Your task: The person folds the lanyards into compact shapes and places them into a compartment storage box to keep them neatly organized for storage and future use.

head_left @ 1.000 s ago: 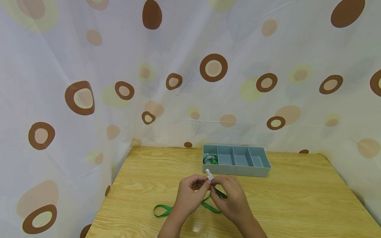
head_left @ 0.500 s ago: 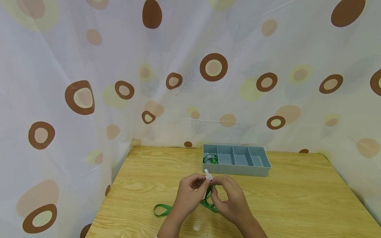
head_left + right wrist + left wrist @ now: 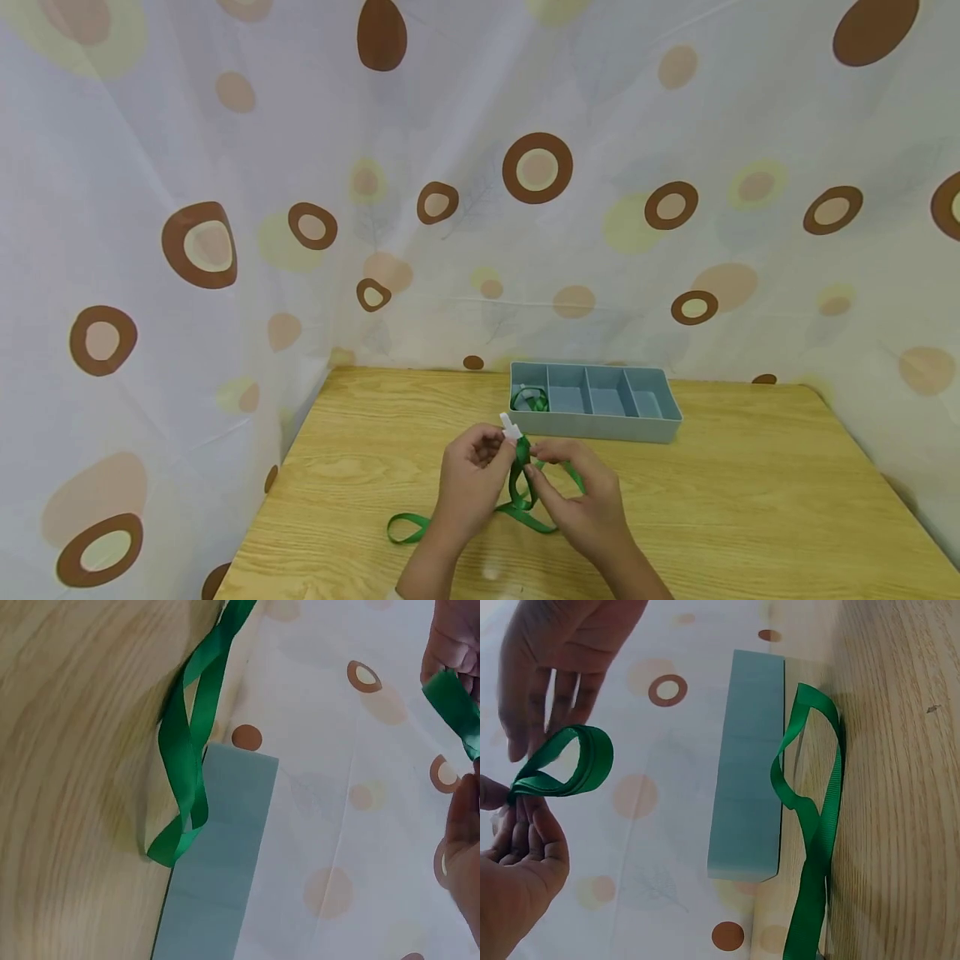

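A green lanyard (image 3: 522, 450) with a white plastic clip (image 3: 511, 427) is raised over the table. My left hand (image 3: 472, 479) pinches it just under the clip between thumb and fingers. Part of the strap is doubled into a flat folded loop (image 3: 596, 761), plain in the left wrist view. Beside this fold is my right hand (image 3: 588, 500), its fingers fairly straight and the tips right at the ribbon. The rest of the strap hangs below the hands and trails left across the wood in a twisted loop.
Behind the hands stands a grey-blue box (image 3: 600, 427) with several compartments. In its leftmost one lies another coiled green lanyard (image 3: 536, 400). The wooden table (image 3: 787, 483) ends against a white curtain (image 3: 465, 100) with brown and beige spots.
The left hand and the clip have shifted slightly left and up. The right hand's fingers, earlier at the strap under the clip, now stand just right of the ribbon fold.
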`<action>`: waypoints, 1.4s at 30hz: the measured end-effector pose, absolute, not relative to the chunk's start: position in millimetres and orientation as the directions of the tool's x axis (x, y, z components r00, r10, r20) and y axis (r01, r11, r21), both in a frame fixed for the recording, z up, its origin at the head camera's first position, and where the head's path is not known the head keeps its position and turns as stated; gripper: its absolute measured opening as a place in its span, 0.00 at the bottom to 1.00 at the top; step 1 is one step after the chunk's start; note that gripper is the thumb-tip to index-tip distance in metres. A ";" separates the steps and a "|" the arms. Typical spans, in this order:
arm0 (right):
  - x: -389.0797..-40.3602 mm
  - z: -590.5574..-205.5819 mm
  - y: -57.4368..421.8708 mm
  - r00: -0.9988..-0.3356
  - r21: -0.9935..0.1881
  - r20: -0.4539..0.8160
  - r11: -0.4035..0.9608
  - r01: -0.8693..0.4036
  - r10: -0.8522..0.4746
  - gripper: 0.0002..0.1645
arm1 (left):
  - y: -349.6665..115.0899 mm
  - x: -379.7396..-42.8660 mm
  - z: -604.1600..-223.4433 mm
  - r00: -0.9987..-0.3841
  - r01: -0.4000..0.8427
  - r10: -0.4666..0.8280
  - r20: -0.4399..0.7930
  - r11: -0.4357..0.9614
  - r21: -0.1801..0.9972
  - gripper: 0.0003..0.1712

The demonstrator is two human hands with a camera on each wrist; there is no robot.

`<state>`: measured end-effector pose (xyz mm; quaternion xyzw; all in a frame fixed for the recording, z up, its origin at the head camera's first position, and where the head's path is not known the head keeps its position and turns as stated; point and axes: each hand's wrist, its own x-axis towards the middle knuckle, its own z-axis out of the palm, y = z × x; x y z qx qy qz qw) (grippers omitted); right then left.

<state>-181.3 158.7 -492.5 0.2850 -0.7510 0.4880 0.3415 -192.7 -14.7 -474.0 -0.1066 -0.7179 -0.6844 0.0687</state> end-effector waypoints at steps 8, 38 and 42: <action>-177.5 -499.9 155.6 -0.853 -0.773 0.510 0.375 -0.512 -0.114 0.18 | -15.3 -191.9 -471.0 -0.946 0.322 -0.050 0.320 -0.056 0.945 0.05; -188.4 -486.4 150.0 -0.927 -0.929 0.370 0.004 -0.370 0.064 0.04 | -12.4 -189.2 -471.3 -0.934 0.336 0.101 0.343 -0.083 0.938 0.06; -187.9 -486.0 152.4 -0.927 -0.930 0.368 0.008 -0.368 0.074 0.05 | -13.7 -189.5 -471.3 -0.924 0.345 0.140 0.356 -0.098 0.934 0.07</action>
